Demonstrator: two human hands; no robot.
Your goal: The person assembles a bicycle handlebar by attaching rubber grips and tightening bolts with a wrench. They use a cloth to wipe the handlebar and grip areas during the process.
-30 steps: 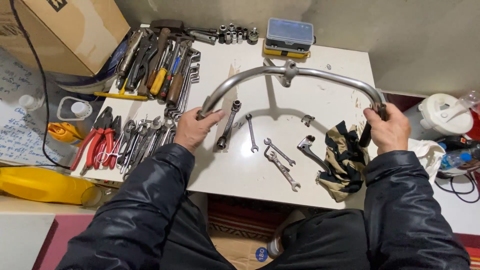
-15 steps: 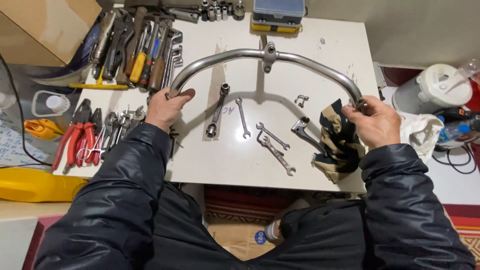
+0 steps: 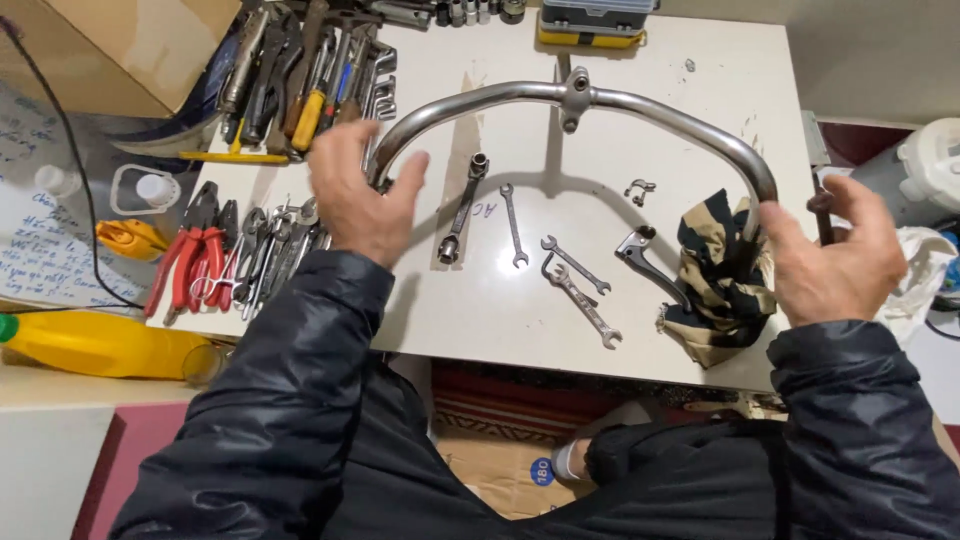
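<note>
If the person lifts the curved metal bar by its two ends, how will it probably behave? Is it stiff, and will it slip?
The curved metal bar is probably stiff: it looks like one bent steel tube that keeps its arch. Its shiny surface may feel slippery to the left hand and the right hand. Lying flat on the white table, it seems unlikely to roll.
</note>
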